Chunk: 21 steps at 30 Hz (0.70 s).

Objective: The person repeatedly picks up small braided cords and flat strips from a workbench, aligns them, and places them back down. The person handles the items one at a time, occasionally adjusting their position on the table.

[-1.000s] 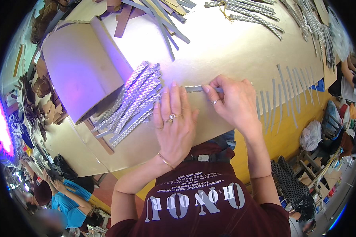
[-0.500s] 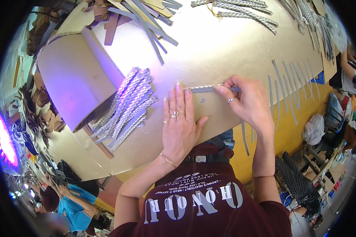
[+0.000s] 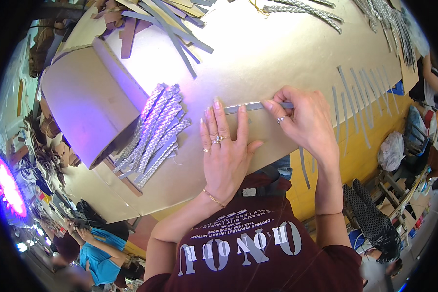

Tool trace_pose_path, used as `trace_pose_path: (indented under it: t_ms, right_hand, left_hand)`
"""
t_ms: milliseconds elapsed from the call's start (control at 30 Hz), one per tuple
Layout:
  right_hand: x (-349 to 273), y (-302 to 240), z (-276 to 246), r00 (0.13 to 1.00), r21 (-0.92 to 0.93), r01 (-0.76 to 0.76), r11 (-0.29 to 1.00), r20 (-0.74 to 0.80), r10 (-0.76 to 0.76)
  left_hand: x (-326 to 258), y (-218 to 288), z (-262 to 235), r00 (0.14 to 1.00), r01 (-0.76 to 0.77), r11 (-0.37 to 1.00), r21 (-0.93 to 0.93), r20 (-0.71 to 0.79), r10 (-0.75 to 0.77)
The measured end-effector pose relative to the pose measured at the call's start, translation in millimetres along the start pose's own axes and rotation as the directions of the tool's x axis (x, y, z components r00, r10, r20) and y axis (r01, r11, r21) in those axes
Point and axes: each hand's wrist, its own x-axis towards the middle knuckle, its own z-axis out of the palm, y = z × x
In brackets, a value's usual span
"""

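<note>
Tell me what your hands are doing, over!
Left hand flat, fingertips pinning the grey strip. Right hand pinching its other end. Braided strips piled left, clear.

We cannot see the right end of the grey braided strip (image 3: 250,106): it runs under the fingers of the right hand (image 3: 304,121). Left of that strip, the cardboard box (image 3: 85,104) covers the upper ends of the braided pile (image 3: 153,134). Farther right, more grey strips (image 3: 392,19) run out of frame.

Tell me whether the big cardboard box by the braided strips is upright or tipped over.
Tipped over. The box lies on its side on the table, one end facing the braided strips.
</note>
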Motion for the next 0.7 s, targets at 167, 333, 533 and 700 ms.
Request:
trace_pose_path:
  t_ms: [167, 333, 533, 700]
  right_hand:
    - [-1.2, -1.6, 1.1, 0.999, -0.085, 0.028, 0.996, -0.023, -0.031]
    - [-3.4, -4.5, 6.1, 0.997, -0.109, 0.029, 0.994, -0.070, -0.037]
    - [-11.6, -2.1, 6.3, 0.995, -0.081, 0.007, 0.997, -0.095, -0.015]
    - [-12.8, 17.4, -14.5, 0.982, 0.062, -0.155, 0.986, -0.099, 0.161]
  left_hand:
    - [6.2, 11.5, 4.5, 0.998, 0.029, 0.998, 0.051, -0.059, -0.026]
    - [5.9, 19.8, 1.1, 0.995, 0.073, 0.997, 0.033, -0.072, -0.071]
    - [9.8, 21.1, 5.4, 0.999, -0.047, 0.991, -0.127, -0.007, 0.046]
    - [11.8, 21.6, 8.0, 0.998, -0.057, 0.994, -0.095, -0.024, 0.055]
